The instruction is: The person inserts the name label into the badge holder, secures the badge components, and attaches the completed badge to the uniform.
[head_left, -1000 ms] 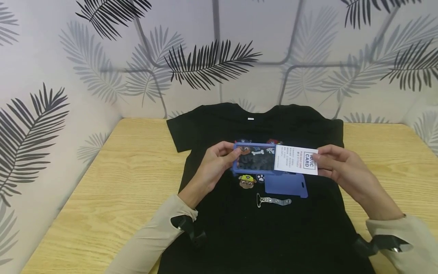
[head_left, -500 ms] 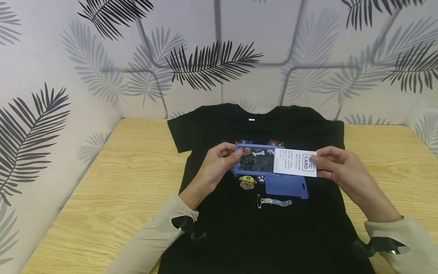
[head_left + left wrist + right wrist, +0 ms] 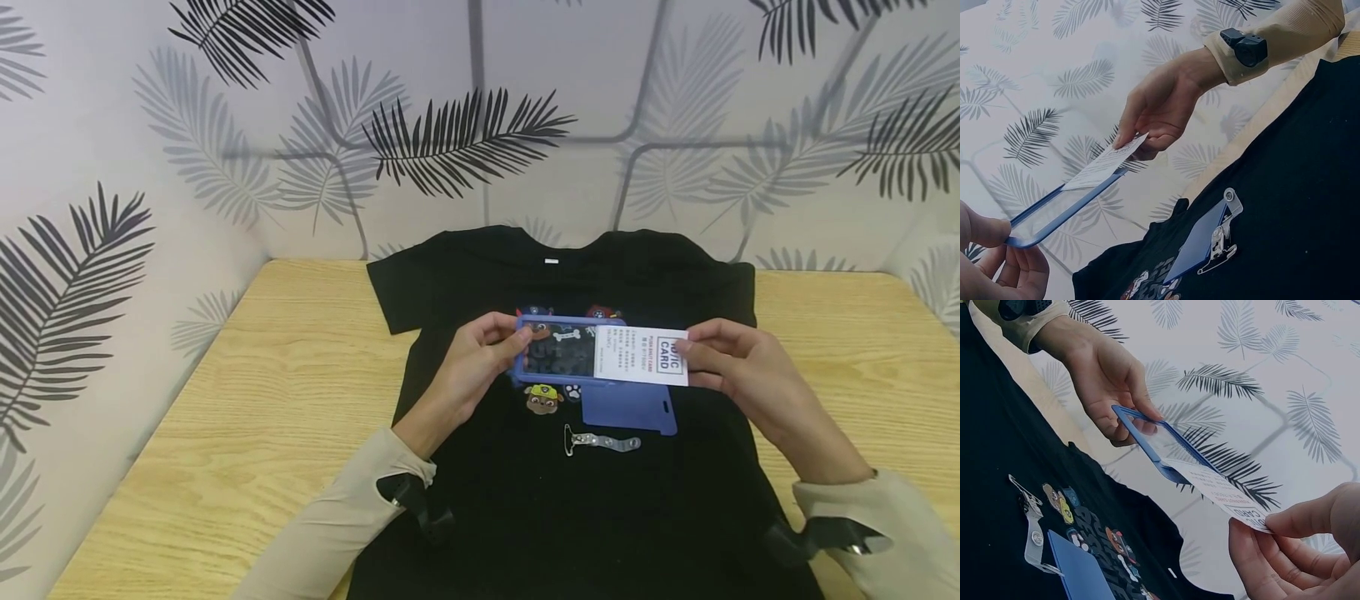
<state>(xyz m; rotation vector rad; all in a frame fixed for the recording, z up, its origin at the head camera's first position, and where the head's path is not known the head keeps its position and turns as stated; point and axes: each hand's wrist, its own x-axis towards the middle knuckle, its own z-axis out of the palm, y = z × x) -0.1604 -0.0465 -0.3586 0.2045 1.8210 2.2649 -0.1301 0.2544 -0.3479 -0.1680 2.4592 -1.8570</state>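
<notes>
Between thumb and fingers, my left hand (image 3: 477,358) pinches the closed end of a blue-framed clear card holder (image 3: 558,379), held up over a black T-shirt (image 3: 562,517). My right hand (image 3: 750,379) pinches the outer end of a white paper card (image 3: 641,356) printed "ID/IC CARD". The card's inner end overlaps the holder's open right end; in the right wrist view the card (image 3: 1222,494) lies within the frame's mouth. On the shirt below lie a blue cover plate (image 3: 630,408) with a slot and a clear strap with a metal clip (image 3: 600,442).
The shirt carries cartoon dog prints (image 3: 542,398) and lies spread on a wooden table (image 3: 225,375). A leaf-patterned wall (image 3: 480,183) stands behind the table and along its left side.
The card has slid a little left, further over the holder, with my right hand moving along. My left hand and the holder have stayed nearly in place.
</notes>
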